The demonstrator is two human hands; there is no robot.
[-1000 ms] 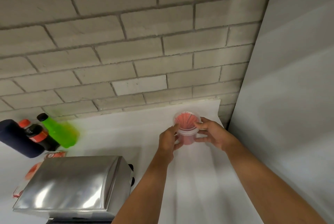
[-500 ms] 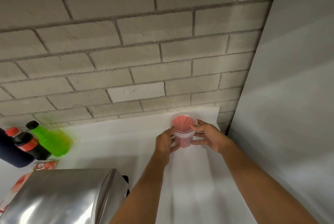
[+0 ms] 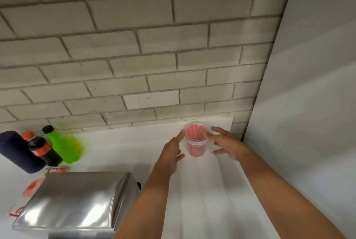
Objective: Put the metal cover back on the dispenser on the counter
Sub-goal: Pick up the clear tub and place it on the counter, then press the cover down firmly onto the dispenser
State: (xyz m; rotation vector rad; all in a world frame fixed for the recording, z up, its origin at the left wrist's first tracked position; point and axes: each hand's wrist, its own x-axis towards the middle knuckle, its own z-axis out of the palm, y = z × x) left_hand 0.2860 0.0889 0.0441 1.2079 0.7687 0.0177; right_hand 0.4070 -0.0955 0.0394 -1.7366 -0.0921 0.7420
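Note:
A shiny metal dispenser with its curved metal cover (image 3: pixel 77 200) stands on the white counter (image 3: pixel 212 190) at the lower left. At the back of the counter stands a clear plastic cup (image 3: pixel 196 142) filled with red straws. My left hand (image 3: pixel 172 154) is just left of the cup, fingers spread, one fingertip near its rim. To the right of the cup my right hand (image 3: pixel 226 146) is spread too, a fingertip by the rim. Neither hand grips the cup.
A grey brick wall (image 3: pixel 134 55) runs behind the counter and a plain grey panel (image 3: pixel 308 103) closes the right side. At the left stand a dark blue bottle (image 3: pixel 17 152), a cola bottle (image 3: pixel 42 150) and a green bottle (image 3: pixel 63 146). Red-and-white packets (image 3: pixel 32 188) lie beside the dispenser.
Both hands held the cup of straws before; now the fingers have spread and let go, with the cup standing on the counter. The view has shifted slightly.

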